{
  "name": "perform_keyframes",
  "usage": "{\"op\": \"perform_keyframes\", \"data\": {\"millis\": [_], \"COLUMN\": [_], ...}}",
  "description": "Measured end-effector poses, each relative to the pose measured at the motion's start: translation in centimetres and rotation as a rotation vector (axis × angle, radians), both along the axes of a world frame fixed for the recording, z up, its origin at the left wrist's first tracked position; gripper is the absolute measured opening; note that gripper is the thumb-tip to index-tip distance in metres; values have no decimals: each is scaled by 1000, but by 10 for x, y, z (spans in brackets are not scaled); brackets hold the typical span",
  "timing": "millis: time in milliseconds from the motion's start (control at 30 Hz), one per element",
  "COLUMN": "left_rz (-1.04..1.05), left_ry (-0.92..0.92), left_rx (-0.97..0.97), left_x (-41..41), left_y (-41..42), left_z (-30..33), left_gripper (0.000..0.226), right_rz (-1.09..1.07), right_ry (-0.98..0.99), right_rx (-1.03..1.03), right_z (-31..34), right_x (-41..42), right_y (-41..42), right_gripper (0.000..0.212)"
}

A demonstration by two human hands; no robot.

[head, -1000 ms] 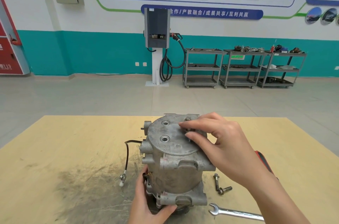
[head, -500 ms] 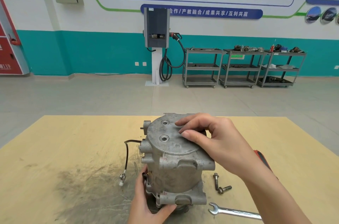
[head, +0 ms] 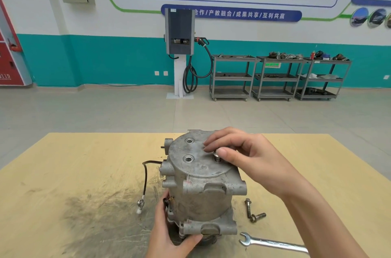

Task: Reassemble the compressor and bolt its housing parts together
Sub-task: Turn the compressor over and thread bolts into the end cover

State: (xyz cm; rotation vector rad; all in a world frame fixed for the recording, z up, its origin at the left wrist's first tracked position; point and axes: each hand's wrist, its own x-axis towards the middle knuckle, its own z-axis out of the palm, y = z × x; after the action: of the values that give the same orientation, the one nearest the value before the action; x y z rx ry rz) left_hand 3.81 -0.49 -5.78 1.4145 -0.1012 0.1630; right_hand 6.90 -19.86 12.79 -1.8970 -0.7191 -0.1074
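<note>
A grey cast compressor point(head: 198, 190) stands upright on the yellow wooden table point(head: 74, 173). Its round top cover has two open ports on the left. My right hand point(head: 249, 156) hovers over the cover and pinches a bolt point(head: 217, 155) that sticks up from a hole on the cover's right side. My left hand point(head: 169, 234) grips the compressor's lower flange from the front left. A black wire with a small connector point(head: 140, 204) hangs off the compressor's left side.
Two loose bolts point(head: 252, 212) lie on the table just right of the compressor's base. A silver open-end wrench point(head: 273, 244) lies at the front right. A dark greasy smear covers the table at front left. Tool carts stand far across the floor.
My right hand has drawn back to the right across the cover, uncovering the bolt that it now pinches. My left hand and the compressor have stayed put.
</note>
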Motion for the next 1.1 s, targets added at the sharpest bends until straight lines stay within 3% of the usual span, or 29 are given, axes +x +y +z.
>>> {"op": "perform_keyframes", "data": {"millis": [167, 333, 600, 733, 1100], "left_rz": [3, -1, -7, 5, 17], "left_ry": [-4, -26, -28, -12, -24], "left_rx": [60, 98, 76, 79, 81], "left_x": [1, 4, 2, 3, 2], "left_y": [1, 3, 2, 2, 1], "left_z": [-2, -8, -6, -6, -4], "left_gripper": [127, 115, 124, 109, 107], "right_rz": [-6, -72, -148, -170, -254], "right_ry": [39, 14, 8, -6, 0], "right_rx": [91, 207, 223, 240, 232], "right_z": [-5, -10, -16, -18, -20], "right_x": [5, 2, 4, 7, 13], "right_y": [4, 13, 12, 14, 17], "right_gripper": [4, 16, 11, 13, 15]}}
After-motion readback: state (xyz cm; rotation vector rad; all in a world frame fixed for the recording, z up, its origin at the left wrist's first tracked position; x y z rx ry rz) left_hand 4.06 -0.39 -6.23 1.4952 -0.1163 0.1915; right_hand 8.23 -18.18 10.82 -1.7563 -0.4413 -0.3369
